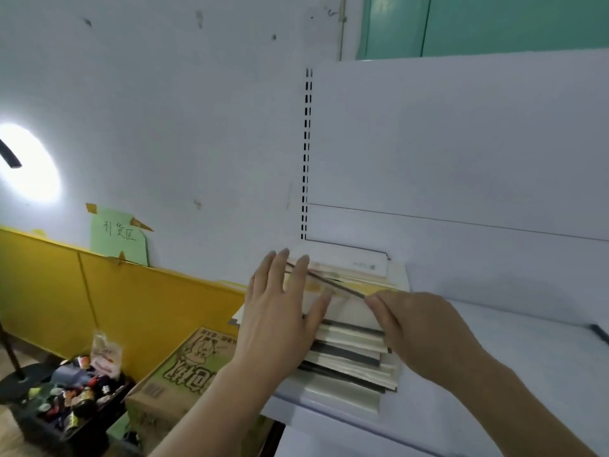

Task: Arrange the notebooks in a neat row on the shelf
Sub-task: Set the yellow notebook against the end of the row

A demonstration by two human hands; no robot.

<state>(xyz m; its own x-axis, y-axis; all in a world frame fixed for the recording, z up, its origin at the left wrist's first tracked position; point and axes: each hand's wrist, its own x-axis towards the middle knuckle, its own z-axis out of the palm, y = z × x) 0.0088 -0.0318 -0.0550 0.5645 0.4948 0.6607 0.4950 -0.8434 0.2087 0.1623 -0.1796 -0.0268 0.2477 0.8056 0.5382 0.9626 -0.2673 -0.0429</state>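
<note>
A stack of several notebooks (349,354) lies flat at the left end of the white shelf (527,374), their pale and dark edges fanned unevenly toward me. My left hand (280,311) lies with straight fingers against the stack's left side and top. My right hand (418,328) presses against the right side of the upper notebooks, its fingers bent over their edge. A thin dark-edged notebook (326,282) sits askew on top between the two hands. The stack's lowest books are partly hidden under my hands.
The shelf's white back panel (461,159) and slotted upright (307,153) rise behind the stack. Below left stand a printed cardboard box (184,371), a black crate of small bottles (72,397) and a lamp base (19,380). A yellow wall panel (131,298) runs behind them.
</note>
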